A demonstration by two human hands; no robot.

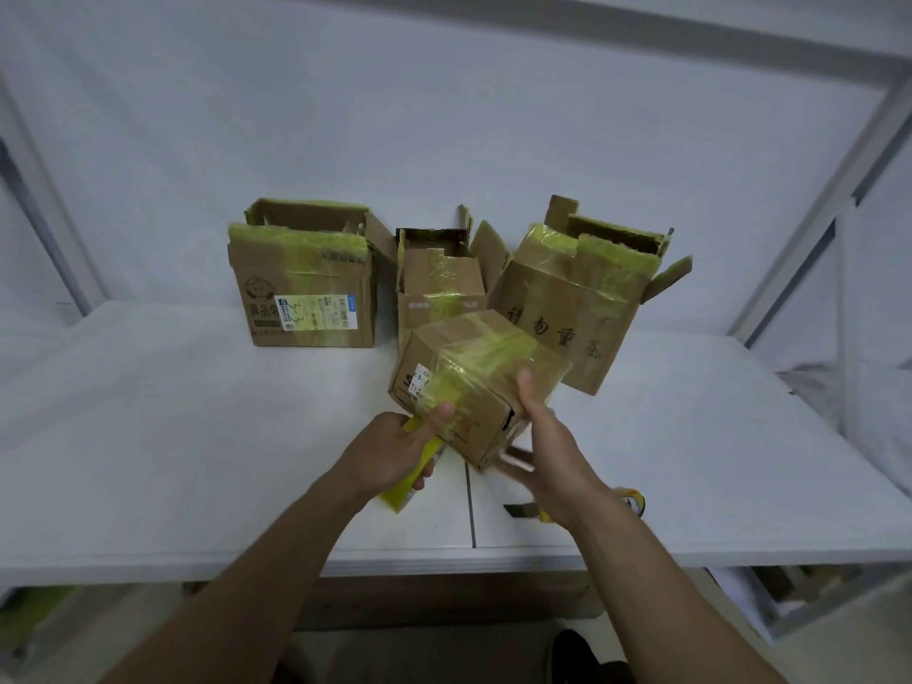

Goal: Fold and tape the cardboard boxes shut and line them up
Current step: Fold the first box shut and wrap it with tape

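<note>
far left on the white bench, a tall open cardboard box with a shipping label waits with flaps up, not yet sealed. left hand clamps a yellow tape strip against the small taped cardboard box, thumb pinning it. right hand, fingers spread, cradles the box's near corner, tilting it. behind stand two more open boxes.
</note>
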